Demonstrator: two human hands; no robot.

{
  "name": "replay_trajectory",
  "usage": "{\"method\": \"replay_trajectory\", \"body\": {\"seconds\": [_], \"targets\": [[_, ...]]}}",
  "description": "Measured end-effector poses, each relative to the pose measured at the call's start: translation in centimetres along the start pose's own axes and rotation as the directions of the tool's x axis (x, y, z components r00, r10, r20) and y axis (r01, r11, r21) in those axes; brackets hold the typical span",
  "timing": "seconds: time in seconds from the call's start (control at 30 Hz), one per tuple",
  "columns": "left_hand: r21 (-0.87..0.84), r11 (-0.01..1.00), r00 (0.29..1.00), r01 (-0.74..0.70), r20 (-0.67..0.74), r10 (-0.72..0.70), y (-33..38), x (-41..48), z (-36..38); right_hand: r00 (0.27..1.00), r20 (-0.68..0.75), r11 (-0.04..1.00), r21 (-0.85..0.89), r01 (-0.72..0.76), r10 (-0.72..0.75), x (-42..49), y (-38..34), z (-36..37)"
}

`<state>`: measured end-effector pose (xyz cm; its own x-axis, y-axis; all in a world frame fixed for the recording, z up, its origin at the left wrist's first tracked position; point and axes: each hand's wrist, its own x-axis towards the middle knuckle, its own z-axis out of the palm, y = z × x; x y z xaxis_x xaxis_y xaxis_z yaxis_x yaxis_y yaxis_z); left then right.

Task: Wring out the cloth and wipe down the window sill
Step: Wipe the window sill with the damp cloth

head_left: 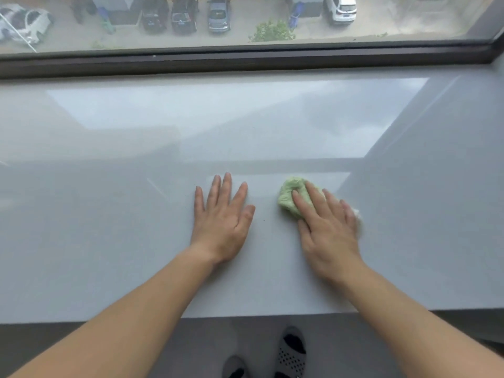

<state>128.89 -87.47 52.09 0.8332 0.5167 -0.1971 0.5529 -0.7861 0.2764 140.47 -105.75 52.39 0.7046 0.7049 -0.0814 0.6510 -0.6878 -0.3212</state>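
While only the head view is on offer, it shows the matter plainly enough: the cloth [293, 196], a small green bunched rag, lies on the window sill [109, 227] under the right hand [326, 227]. That hand is spread flat over it, fingers extended and pressing down rather than curled round it, so the cloth is pinned between palm and sill, not clamped in a fist. Its green end sticks out beyond the fingertips toward the glass, and a paler bit shows at the hand's outer edge.

To judge by its crumpled look, the cloth is soft, light and limp, probably damp; it should fold and slide easily on the glossy surface. Pressing from above over its middle seems the sensible hold for wiping.

Just beside it, apart from the cloth, the left hand [222, 218] rests open and flat on the sill, holding nothing, apparently as a brace.
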Motion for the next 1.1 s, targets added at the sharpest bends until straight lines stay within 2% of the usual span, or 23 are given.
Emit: {"method": "replay_trajectory", "body": {"seconds": [0.03, 0.07, 0.13, 0.2, 0.23, 0.27, 0.33, 0.37, 0.4, 0.43, 0.5, 0.57, 0.6, 0.67, 0.77, 0.83, 0.87, 0.93, 1.03, 1.1], "targets": [[0.028, 1.0, 1.0, -0.005, -0.005, 0.005, 0.0, -0.1, 0.1, 1.0, -0.013, 1.0, -0.012, 0.024, -0.024, -1.5, -1.1, 0.4], [0.051, 0.999, 1.0, -0.007, -0.006, 0.007, -0.1, -0.1, 0.2, 0.994, 0.009, 0.993, -0.025, 0.112, -0.112, -3.8, -2.0, 0.8], [0.071, 0.997, 1.0, -0.01, -0.009, 0.01, -0.1, -0.2, 0.3, 0.941, 0.092, 0.943, -0.034, 0.33, -0.326, -8.9, -2.2, 1.0], [0.096, 0.995, 1.0, -0.015, -0.02, 0.017, -0.2, -0.2, 0.4, 0.882, 0.178, 0.891, -0.051, 0.45, -0.436, -10.7, 0.0, 0.2], [0.116, 0.993, 0.999, -0.017, -0.026, 0.02, -0.1, -0.3, 0.5, 0.887, 0.177, 0.893, -0.073, 0.444, -0.427, -10.2, 1.5, -0.2], [0.136, 0.991, 0.999, -0.017, -0.03, 0.022, -0.1, -0.3, 0.5, 0.921, 0.152, 0.925, -0.076, 0.372, -0.358, -9.3, 2.8, -0.4], [0.158, 0.987, 0.999, -0.009, -0.029, 0.014, 0.1, -0.4, 0.6, 0.994, 0.043, 0.994, -0.023, 0.103, -0.102, -7.1, 3.9, -0.9], [0.155, 0.988, 1.0, -0.002, -0.03, 0.006, 0.2, -0.4, 0.6, 1.0, 0.001, 1.0, -0.011, -0.007, 0.007, -6.8, 3.4, -0.8], [0.144, 0.989, 0.999, 0.006, -0.036, -0.001, 0.3, -0.5, 0.5, 0.998, -0.029, 0.998, -0.016, -0.057, 0.057, -7.2, 2.8, -0.4], [0.131, 0.991, 0.999, 0.014, -0.043, -0.008, 0.5, -0.4, 0.4, 0.999, -0.03, 0.999, -0.04, -0.03, 0.029, -8.3, 2.0, -0.1], [0.1, 0.994, 0.998, 0.034, -0.048, -0.029, 0.9, -0.1, 0.4, 0.988, 0.037, 0.985, -0.076, 0.153, -0.151, -11.2, 1.4, 0.4], [0.071, 0.996, 0.996, 0.055, -0.069, -0.05, 1.5, 0.1, 0.5, 0.938, 0.129, 0.941, -0.064, 0.331, -0.321, -12.4, 2.5, -0.2], [0.059, 0.997, 0.995, 0.056, -0.088, -0.051, 1.9, 0.3, 0.5, 0.92, 0.164, 0.926, -0.063, 0.371, -0.357, -11.4, 3.7, -0.8], [0.024, 0.999, 0.994, 0.037, -0.108, -0.034, 2.9, 0.8, 0.6, 0.944, 0.151, 0.948, -0.087, 0.307, -0.292, -7.4, 6.0, -1.6], [-0.038, 0.999, 0.993, 0.013, -0.114, -0.017, 4.8, 2.2, 1.0, 1.0, 0.018, 0.999, -0.053, 0.0, 0.001, -0.1, 7.9, -2.5], [-0.054, 0.998, 0.991, 0.018, -0.13, -0.025, 5.9, 3.6, 1.3, 0.997, -0.03, 0.995, -0.059, -0.075, 0.074, 1.8, 7.3, -2.3], [-0.062, 0.998, 0.989, 0.021, -0.144, -0.03, 6.3, 4.3, 1.4, 0.999, -0.03, 0.997, -0.072, -0.029, 0.027, 1.4, 6.8, -2.1], [-0.097, 0.995, 0.983, 0.011, -0.183, -0.029, 7.1, 5.9, 1.4, 0.986, 0.042, 0.981, -0.097, 0.166, -0.163, -0.8, 6.6, -1.9], [-0.145, 0.989, 0.972, 0.01, -0.229, -0.043, 7.6, 8.0, 1.0, 0.896, 0.178, 0.903, -0.071, 0.423, -0.406, 0.6, 9.3, -3.3], [-0.12, 0.992, 0.975, 0.034, -0.212, -0.059, 7.8, 9.3, 0.8, 0.92, 0.153, 0.921, -0.093, 0.378, -0.362, 5.6, 11.1, -4.4]]}}
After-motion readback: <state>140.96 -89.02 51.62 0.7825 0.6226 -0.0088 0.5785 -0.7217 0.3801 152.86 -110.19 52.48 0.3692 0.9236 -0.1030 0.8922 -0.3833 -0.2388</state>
